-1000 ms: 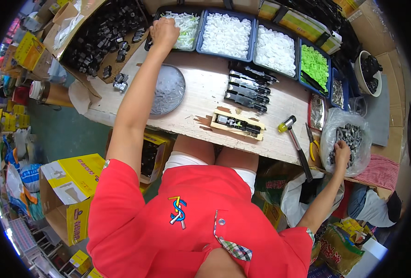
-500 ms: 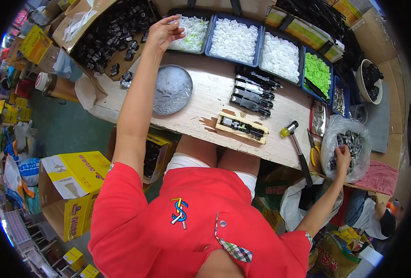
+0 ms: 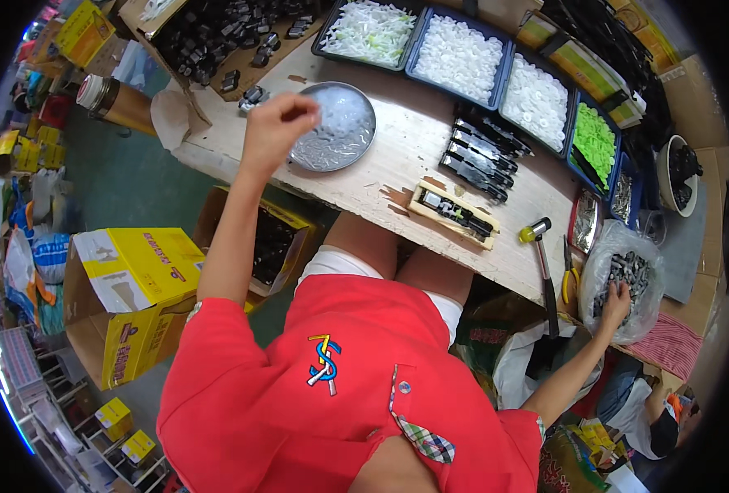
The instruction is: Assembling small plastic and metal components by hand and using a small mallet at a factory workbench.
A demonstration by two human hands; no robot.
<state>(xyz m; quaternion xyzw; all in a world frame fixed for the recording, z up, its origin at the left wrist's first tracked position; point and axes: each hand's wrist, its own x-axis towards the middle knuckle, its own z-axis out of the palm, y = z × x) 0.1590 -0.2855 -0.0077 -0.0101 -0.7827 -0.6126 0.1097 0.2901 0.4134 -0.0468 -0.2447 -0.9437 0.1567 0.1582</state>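
My left hand (image 3: 272, 140) is over the near-left rim of a round metal dish (image 3: 363, 146) that holds clear, frosty-looking bits. Its thumb and fingers are pinched together; whatever is between them is too small to make out. My right hand (image 3: 616, 306) reaches into a clear plastic bag (image 3: 649, 308) of small dark-grey parts (image 3: 630, 269). Its fingers are bent down among the parts, and their tips are hidden. Between the hands, a wooden fixture (image 3: 486, 239) at the table's front edge holds a black assembly (image 3: 451, 211). Several black assemblies (image 3: 479, 168) lie in a row behind it.
Trays of white-green pieces (image 3: 369, 33), white pieces (image 3: 456, 59), white rings (image 3: 535, 100) and green pieces (image 3: 595, 140) line the back. A hammer (image 3: 548, 279) and yellow-handled pliers (image 3: 572, 283) lie beside the bag. A thermos flask (image 3: 116, 104) stands left; an opened carton (image 3: 147, 287) sits below.
My left hand has come back from the white-green tray to the metal dish, its fingers now pinched. My right hand stays in the bag, slightly shifted. The view has tilted a little.
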